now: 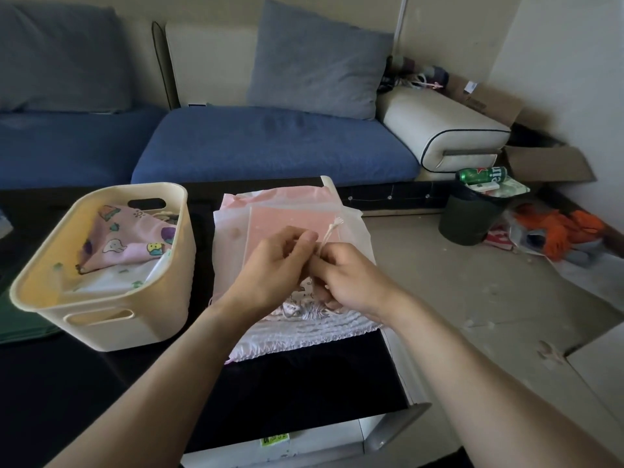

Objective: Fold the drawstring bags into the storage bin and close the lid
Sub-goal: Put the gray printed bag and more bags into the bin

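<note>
Behind the black worktop (101, 383) a blue sofa (270, 143) is seen. Near its middle, a drawstring (329, 233) is pinched by the left hand (270, 265) and right hand (351, 275) over stacked drawstring bags (293, 217). Just left, the cream storage bin (111, 319) is part filled with a printed bag (125, 238).

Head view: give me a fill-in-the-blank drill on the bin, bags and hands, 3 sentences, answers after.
1. The cream storage bin stands to the ______ of the stack of bags on the black table.
2. Both the left hand and the right hand pinch a white ______ over the stack.
3. The patterned bag already inside the bin is mainly ______ in colour.

Missing words: left; drawstring; pink
</note>
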Available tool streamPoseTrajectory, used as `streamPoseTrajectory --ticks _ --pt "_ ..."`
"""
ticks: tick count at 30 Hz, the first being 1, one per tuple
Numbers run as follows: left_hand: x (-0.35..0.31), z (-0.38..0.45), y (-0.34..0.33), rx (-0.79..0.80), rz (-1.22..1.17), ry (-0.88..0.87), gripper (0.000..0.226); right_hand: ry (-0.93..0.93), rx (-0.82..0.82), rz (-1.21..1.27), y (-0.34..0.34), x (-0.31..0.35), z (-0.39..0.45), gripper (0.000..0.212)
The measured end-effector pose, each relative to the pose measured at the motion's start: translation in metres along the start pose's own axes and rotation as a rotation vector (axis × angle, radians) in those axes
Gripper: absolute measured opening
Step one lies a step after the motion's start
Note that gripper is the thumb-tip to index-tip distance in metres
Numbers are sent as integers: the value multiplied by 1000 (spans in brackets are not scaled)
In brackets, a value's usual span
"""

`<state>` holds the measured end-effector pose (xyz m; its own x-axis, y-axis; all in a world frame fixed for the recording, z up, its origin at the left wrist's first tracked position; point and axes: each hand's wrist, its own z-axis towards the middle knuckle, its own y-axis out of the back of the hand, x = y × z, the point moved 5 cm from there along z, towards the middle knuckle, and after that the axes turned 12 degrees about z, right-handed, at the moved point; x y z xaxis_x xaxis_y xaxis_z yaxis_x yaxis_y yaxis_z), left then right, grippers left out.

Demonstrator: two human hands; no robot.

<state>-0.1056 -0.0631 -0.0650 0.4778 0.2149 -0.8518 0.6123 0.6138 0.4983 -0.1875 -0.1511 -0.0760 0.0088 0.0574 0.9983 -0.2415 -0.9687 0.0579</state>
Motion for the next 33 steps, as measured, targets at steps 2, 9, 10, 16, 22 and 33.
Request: streamPoseTrajectory --ticks 2,9,10,16,22,33 --pt "3 -1 -1 70 156 -37 49 -44 -36 31 6 -4 3 38" --pt "22 4 28 -5 557 15 49 -141 -109 104 24 -11 2 35" --pt "24 4 31 1 608 29 51 -139 -108 109 24 -10 1 35" --pt "14 -5 19 -32 644 -90 26 -137 -77 -16 13 -8 -1 35" --pt "7 -8 -7 126 294 -123 29 -146 -64 3 5 -7 -1 42" --pt "23 -1 -9 225 90 -13 25 -213 -134 198 12 -15 1 37"
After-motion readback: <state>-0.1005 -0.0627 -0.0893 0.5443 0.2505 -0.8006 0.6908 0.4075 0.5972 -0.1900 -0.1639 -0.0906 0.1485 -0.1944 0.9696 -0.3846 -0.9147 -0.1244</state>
